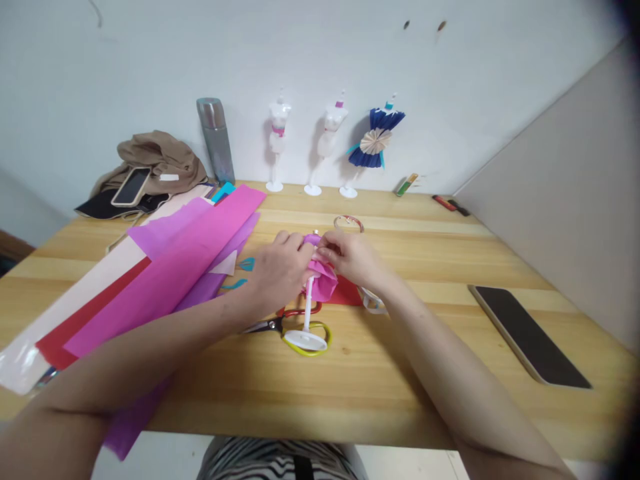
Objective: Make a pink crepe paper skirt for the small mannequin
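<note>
A small white mannequin [309,307] is tilted with its base towards me, and pink paper [324,285] is wrapped around its body. My left hand [281,270] closes round its left side. On the other side my right hand [350,257] pinches with thumb and fingers at the paper near the top; the exact spot between the fingertips is too small to make out. Below the stand lie scissors [327,331] with yellow and red handles. A red piece of paper [346,291] shows beneath my right hand, beside a white strip [374,303].
Long sheets of coloured paper [200,233] cover the left. Behind them are a cloth bag [160,157], a phone [133,187] and a flask [216,140]. Several mannequins, one a blue-dressed mannequin [377,137], line the wall. A tablet-like device [530,333] lies right.
</note>
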`<state>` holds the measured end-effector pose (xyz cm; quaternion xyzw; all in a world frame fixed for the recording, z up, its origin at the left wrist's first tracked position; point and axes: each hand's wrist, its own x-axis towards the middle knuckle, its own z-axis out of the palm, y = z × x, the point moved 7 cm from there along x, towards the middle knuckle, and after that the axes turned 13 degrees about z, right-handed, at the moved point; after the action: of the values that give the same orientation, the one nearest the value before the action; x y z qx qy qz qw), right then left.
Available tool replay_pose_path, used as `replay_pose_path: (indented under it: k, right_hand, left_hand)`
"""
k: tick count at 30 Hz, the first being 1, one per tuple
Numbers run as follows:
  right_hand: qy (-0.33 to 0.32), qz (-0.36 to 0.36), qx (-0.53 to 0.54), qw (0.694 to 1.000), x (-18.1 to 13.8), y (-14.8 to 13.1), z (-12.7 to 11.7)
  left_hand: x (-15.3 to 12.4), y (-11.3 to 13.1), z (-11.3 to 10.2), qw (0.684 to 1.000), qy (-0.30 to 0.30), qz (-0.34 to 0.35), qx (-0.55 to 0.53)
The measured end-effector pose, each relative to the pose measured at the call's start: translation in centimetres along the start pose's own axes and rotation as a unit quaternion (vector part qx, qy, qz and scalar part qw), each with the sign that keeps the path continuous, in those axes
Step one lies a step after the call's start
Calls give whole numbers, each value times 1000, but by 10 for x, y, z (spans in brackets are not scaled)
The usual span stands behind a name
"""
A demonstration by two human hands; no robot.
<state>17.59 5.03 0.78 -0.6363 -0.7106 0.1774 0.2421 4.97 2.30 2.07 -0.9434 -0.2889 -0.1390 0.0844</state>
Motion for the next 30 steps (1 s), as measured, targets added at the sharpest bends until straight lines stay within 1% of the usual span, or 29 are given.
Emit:
replay_pose_path:
  k: [3, 5, 8, 11, 15, 21, 24, 28, 30]
  right_hand:
    - [-6, 13, 12, 1000, 1, 3, 2]
    - [-11, 20, 22, 999, 1, 5, 4]
    - [-12, 33, 36, 999, 2, 10, 4]
    - [-8, 46, 45, 998, 3, 14, 3]
    - [-10, 59, 50, 997, 3, 17, 4]
    - [-46, 53, 31, 997, -2, 9, 9]
    - [-64, 45, -1, 997, -5, 4, 11]
    - [-55, 49, -42, 996, -5, 5, 9]
    - [-50, 53, -45, 996, -4, 6, 8]
  left_hand:
    - [6, 8, 20, 997, 3, 81, 11]
    - [6, 9, 31, 994, 0, 109, 16]
    - [3, 9, 38, 991, 16, 129, 13]
    - [-1, 7, 39, 990, 49, 135, 1]
    - [-4, 6, 42, 987, 80, 137, -12]
    - [-5, 6, 40, 983, 122, 135, -2]
    - [-6, 6, 42, 982, 123, 142, 6]
    - [-7, 5, 45, 985, 108, 132, 0]
    - [-7, 6, 45, 985, 106, 134, 4]
